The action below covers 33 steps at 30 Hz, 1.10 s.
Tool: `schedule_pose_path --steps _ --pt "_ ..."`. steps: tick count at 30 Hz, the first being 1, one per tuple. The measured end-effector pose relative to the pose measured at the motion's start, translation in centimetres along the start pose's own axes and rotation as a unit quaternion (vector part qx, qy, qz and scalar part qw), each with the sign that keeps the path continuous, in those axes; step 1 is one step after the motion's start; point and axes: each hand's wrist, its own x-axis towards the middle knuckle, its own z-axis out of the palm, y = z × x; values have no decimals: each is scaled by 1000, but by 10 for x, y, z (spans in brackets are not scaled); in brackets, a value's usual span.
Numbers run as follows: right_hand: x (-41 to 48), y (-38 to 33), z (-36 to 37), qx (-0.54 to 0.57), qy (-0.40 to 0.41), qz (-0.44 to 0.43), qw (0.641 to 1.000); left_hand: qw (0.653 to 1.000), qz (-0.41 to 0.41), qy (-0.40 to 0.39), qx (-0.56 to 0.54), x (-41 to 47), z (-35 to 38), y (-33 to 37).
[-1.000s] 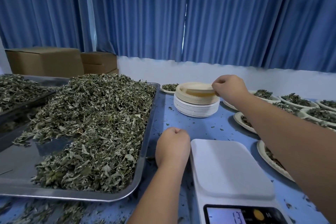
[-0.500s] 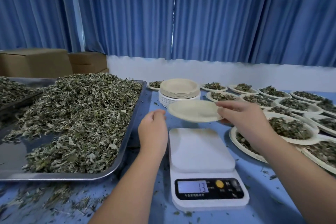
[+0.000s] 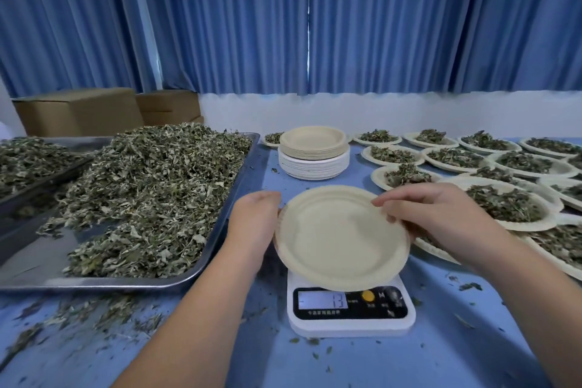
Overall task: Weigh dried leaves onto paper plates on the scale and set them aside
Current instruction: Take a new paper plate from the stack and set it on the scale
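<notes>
Hands meet over a weighing station as we look down on a blue table. The right hand pinches the right rim of an empty paper plate, thumb on top and fingers tucked beneath. The left hand sits against the plate's left rim, its fingers curled down out of our sight, so we cannot tell whether it grips the rim or only touches it. The plate hangs slightly tilted over the platform of a white digital scale, its near edge covering the top of the display, which reads 13. To the left, a steel tray carries a high heap of dried leaves, and a second tray of the same leaves overlaps its far left corner. Behind the scale stands a stack of spare plates, tan ones on top of white. To the right, filled plates lie in close rows, each bearing a small mound of leaves. Leaf crumbs litter the table in front of the tray. Two cardboard boxes sit at the far left below pleated blue curtains.
</notes>
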Motion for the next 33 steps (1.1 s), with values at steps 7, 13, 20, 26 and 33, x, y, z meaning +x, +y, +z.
schedule_pose_path --steps 7,13,20,26,33 --pt "5 17 -7 -36 -32 14 999 999 23 -27 38 -6 2 0" --pt "9 26 -10 -96 -26 5 995 999 17 -19 45 -7 5 -1" --pt "15 32 -12 -93 23 9 995 985 112 29 128 -11 3 0" --pt "14 31 -11 -65 61 6 996 890 240 160 353 -20 -35 19" --pt "12 28 -8 -92 65 -9 994 770 33 53 636 -17 -72 11"
